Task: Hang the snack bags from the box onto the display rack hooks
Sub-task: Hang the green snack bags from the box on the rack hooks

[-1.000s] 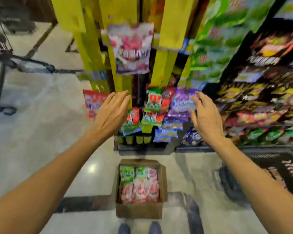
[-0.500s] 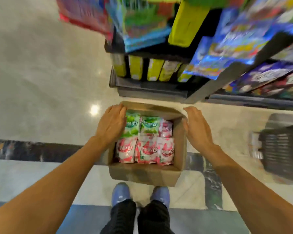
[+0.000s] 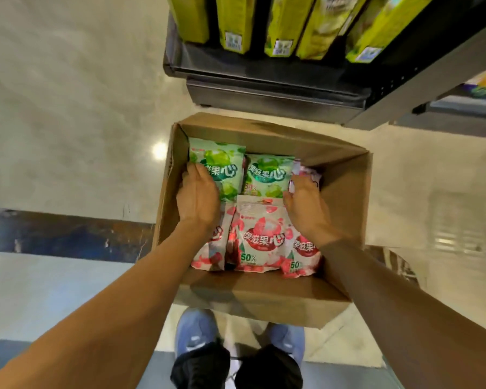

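Since the last frame I see both hands drop from the rim into the cardboard box (image 3: 345, 175). The left hand (image 3: 198, 196) curls on a green snack bag (image 3: 222, 161); the right hand (image 3: 306, 206) grips a pink bag (image 3: 306, 175), mostly hidden.

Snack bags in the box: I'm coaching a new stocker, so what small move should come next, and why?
Probably close the left hand on the green bag and lift it clear. Both hands are already down in the box, the right hand at a pink bag; neither bag is raised yet.
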